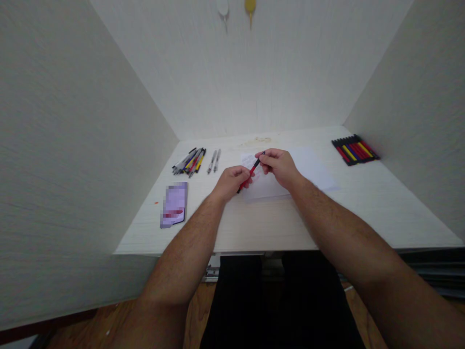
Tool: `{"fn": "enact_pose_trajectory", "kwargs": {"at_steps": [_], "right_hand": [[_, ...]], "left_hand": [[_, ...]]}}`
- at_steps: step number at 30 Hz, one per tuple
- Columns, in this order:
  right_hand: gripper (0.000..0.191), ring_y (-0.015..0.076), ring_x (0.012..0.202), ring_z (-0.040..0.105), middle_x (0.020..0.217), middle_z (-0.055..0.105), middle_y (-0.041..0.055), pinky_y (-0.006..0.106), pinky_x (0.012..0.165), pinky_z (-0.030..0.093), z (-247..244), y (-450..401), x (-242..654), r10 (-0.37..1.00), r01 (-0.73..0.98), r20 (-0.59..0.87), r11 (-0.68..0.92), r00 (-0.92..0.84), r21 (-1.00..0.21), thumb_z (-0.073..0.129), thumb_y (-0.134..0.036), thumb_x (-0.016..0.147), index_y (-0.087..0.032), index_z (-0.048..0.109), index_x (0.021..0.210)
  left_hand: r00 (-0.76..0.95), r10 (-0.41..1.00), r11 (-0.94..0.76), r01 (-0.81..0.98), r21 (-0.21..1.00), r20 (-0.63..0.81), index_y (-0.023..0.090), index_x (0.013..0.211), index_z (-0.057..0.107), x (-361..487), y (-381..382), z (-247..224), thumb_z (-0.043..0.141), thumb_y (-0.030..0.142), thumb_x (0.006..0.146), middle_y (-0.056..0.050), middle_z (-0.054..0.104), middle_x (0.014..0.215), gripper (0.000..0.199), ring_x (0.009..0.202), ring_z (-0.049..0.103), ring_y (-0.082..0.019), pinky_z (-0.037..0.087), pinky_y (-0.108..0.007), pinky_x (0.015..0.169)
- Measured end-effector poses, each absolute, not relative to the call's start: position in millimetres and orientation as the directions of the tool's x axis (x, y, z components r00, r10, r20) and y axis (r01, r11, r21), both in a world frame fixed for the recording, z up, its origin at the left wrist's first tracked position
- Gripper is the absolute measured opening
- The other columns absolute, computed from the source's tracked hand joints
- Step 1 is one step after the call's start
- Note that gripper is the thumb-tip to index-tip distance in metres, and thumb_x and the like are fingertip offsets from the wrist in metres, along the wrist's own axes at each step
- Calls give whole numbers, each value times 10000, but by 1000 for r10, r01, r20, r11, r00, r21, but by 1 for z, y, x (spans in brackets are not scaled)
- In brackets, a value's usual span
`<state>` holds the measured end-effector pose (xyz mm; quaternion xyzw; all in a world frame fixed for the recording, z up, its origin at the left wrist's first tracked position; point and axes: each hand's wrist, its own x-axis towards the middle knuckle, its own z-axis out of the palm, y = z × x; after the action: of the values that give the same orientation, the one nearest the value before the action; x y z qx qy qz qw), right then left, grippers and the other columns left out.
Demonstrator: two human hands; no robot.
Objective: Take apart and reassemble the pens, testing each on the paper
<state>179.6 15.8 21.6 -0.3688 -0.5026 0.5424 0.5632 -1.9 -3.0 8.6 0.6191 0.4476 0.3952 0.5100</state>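
A red pen (252, 169) with black ends is held at a slant between my two hands above the paper. The fingers of my left hand (232, 182) are closed round its red lower barrel, and a black end pokes out below them. At the upper black end, my right hand (279, 166) pinches the pen between thumb and fingers. Beneath the hands lie white paper sheets (305, 169), with faint handwriting on the left part. Whether the black upper part is a separate cap cannot be made out.
Left of the paper lie two clear pens (214, 161) and a loose pile of mixed pens (189, 162). A phone (175, 203) rests nearer the front left. Red, yellow and blue pens (355, 150) form a row at the right. Walls enclose the white desk (269, 228) on three sides.
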Motion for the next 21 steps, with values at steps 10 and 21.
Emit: {"fn": "enact_pose_trajectory", "kwargs": {"at_steps": [10,21], "right_hand": [[297,71,437,442,508,554,-27,226,449,344,22,14,180,974,-181,212,194,-82,-964,778,-389,686,-183,580,604],[297,68,388,400,415,500,-46,226,435,311,27,10,177,974,-78,224,224,7,-971,750,-316,709,-192,528,556]], "left_hand": [[259,964,-110,187,976,59,157,807,651,-4,-1,3,705,341,725,10,613,630,209,502,495,-77,358,-213,478],[223,972,-120,205,971,73,155,817,653,0,-5,9,752,327,663,34,579,592,251,464,458,-69,314,-209,439]]}}
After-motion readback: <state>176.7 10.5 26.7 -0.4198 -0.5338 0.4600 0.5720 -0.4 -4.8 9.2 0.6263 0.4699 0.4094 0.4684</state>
